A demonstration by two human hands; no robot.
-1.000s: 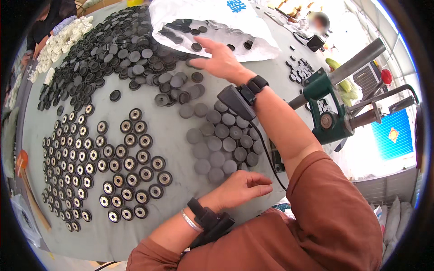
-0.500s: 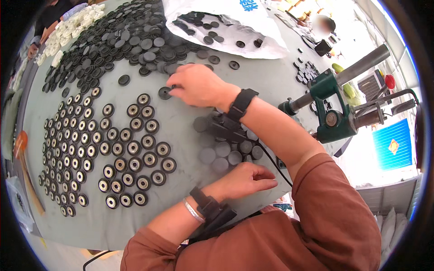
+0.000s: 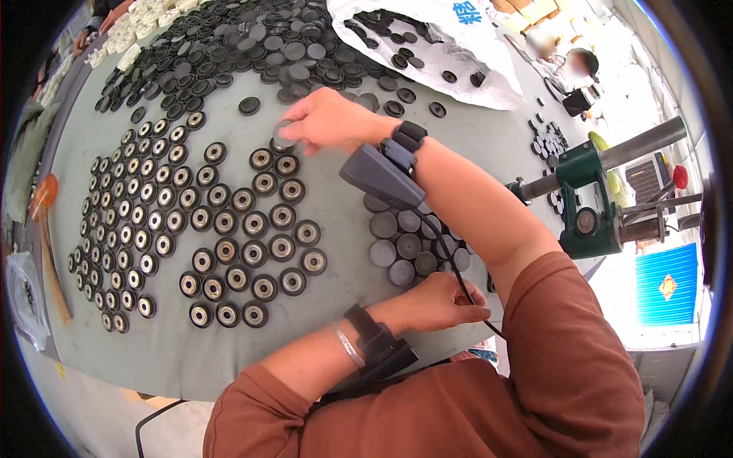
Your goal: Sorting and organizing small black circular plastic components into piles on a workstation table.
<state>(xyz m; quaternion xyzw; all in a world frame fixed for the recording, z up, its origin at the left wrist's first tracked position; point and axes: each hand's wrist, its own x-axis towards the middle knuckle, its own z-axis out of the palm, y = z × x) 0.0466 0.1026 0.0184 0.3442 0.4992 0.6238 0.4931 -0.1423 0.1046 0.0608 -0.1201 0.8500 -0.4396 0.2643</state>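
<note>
Bearing wheels [image 3: 201, 219] L on tbl [image 3: 153, 351]; cap heap [image 3: 252, 46] behind; press [image 3: 586, 222] R.

grey round disc [image 3: 283, 137] — pinched in right fingers [image 3: 296, 113]

This looks like a small workshop: a green metal press [image 3: 586, 223] stands at the right of a big grey-green table [image 3: 145, 359], with rows of dark wheels with metal centres [image 3: 254, 224] on its left. Loose black discs [image 3: 252, 49] heap up on the far side beside an open white sack [image 3: 496, 85], and another person [image 3: 80, 42] is by a pile of white pieces [image 3: 149, 23] at far left.
</note>
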